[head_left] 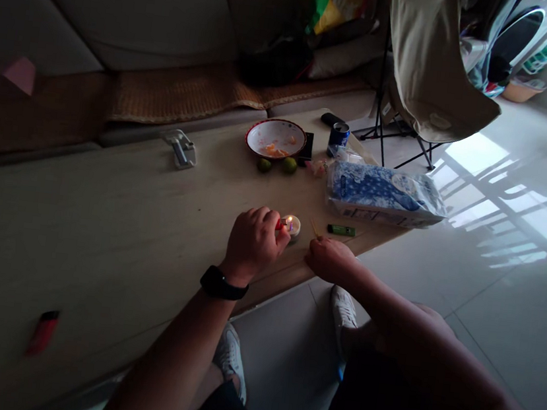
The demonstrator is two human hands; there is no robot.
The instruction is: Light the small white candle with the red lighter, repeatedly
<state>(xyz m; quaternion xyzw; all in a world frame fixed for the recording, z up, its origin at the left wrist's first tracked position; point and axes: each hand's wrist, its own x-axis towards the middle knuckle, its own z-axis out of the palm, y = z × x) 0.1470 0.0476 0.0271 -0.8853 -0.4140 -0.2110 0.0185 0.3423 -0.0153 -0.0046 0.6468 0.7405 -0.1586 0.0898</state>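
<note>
My left hand (251,243), with a black band on its wrist, grips a small red lighter (281,224). A small flame burns at the lighter's tip, right by a round white candle (293,226) on the pale wooden table (116,225). My right hand (329,260) pinches a thin wooden stick (315,229), which slants up toward the candle without touching it. A green lighter (341,230) lies just beyond my right hand. A second red lighter (42,333) lies far to the left, near the table's front edge.
Farther along the table are a white bowl of orange scraps (275,139), two limes (264,165), a blue can (339,138) and a blue-patterned packet (384,195). A sofa runs along the left side, and a folding chair (435,65) stands beyond the table.
</note>
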